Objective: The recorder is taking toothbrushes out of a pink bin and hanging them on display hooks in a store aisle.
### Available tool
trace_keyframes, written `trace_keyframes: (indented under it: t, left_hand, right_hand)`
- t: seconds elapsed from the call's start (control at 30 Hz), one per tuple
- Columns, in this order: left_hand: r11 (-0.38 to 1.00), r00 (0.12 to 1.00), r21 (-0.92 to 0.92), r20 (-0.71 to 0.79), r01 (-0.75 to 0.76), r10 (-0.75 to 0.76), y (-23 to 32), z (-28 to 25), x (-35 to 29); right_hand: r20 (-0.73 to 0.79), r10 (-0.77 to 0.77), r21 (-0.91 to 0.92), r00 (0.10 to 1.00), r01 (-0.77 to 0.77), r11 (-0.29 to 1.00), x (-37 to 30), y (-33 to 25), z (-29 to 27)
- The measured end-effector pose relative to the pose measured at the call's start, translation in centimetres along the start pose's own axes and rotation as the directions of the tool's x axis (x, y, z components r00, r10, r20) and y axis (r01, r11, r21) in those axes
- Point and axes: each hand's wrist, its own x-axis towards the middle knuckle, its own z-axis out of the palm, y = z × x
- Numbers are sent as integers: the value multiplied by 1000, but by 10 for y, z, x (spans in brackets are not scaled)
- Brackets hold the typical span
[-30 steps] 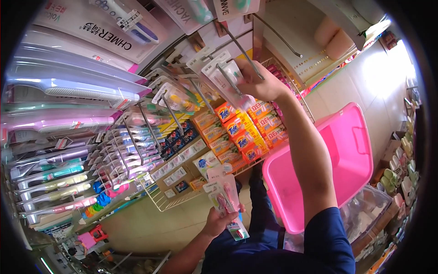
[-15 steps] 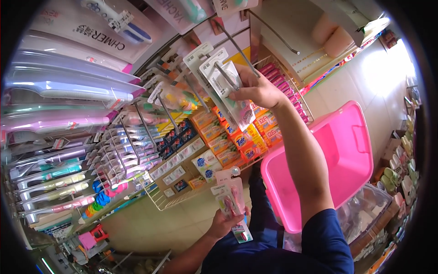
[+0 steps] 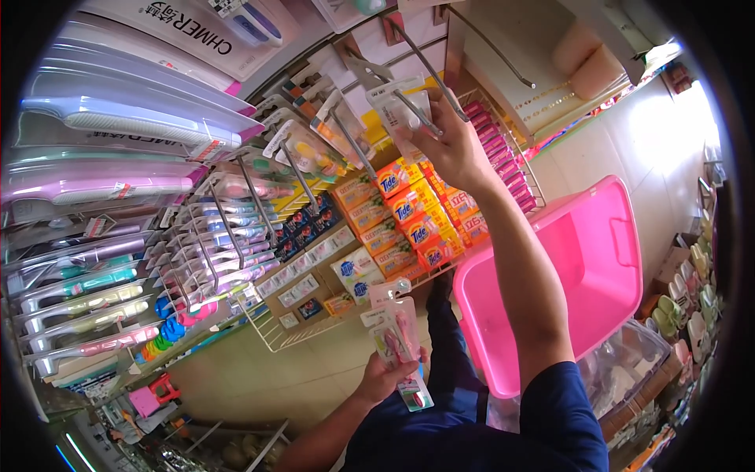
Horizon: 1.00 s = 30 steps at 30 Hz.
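My left hand [image 3: 387, 379] is closed around blister packs [image 3: 399, 340] on hanging cards, held low in front of my body. Pink pieces show through their clear fronts, but I cannot tell their kind. Up at the display, my right hand [image 3: 454, 148] grips another clear blister pack [image 3: 403, 106] with a pale card. A metal display hook [image 3: 417, 112] runs beside its upper part. Whether the pack still hangs on the hook I cannot tell. My fingers hide much of what is inside it.
Orange soap boxes [image 3: 421, 216] fill a wire shelf below my right hand. Packaged toothbrushes [image 3: 102, 350] hang at the left. A pink plastic tub [image 3: 582, 267] stands at my right, partly behind my forearm. Several bare metal hooks [image 3: 491, 47] stick out near the top.
My right hand has shifted slightly right, and its pack has risen and tilted, uncovering the orange boxes below. My left hand keeps its packs at nearly the same spot. The view has shifted a little.
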Motion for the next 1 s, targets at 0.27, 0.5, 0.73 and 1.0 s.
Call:
trace_keyframes:
  t: [0.27,0.5,0.73,1.0]
  left_hand:
    - [1000,999,-22,-38,3,-4,-5,-3,-2]
    - [991,997,118,-51,-57,64,12,5,1]
    - [877,888,-149,-123,-457,442,49,20,10]
    - [949,927,182,-229,-258,296,26,-9,-1]
  right_hand:
    - [30,105,-24,994,-104,994,-9,-12,-12]
    - [449,-160,324,879,6,946,-41,-31,-50]
    - [549,398,200,735,-578,791,-129,-48,-13]
    - [93,372,-251,924,-340,906,-78,12,31]
